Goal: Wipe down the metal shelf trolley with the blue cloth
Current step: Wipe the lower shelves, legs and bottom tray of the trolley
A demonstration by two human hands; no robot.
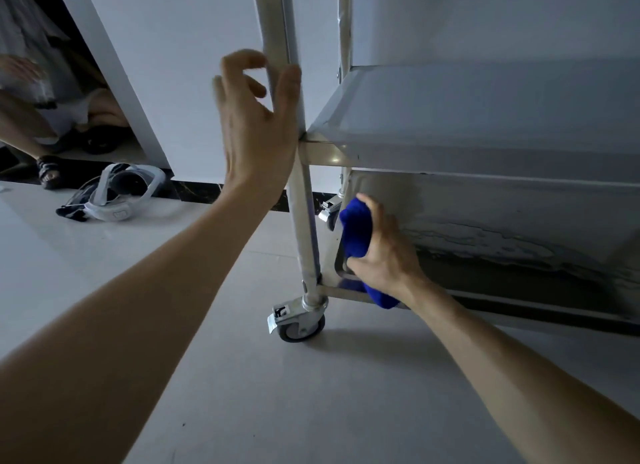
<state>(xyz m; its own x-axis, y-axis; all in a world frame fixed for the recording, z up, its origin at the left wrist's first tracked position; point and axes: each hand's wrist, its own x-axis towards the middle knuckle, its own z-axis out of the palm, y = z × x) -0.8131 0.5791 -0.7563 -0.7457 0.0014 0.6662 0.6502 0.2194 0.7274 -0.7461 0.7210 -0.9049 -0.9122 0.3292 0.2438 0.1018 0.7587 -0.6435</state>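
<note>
Caster point(300, 321): front corner of metal shelf trolley point(485, 124), on pale floor tiles point(242, 377).
R hand point(384, 256): grasping blue cloth point(355, 231), bunched; cloth against lower shelf point(519, 228) at its left end, just behind the front post point(304, 221).
L hand point(256, 124): released, fingers loosely curled; palm edge and thumb touching the post above mid shelf.
Headset point(114, 197): white, on floor by wall, well apart.
Far left: another person's sandalled foot point(50, 173).
</note>
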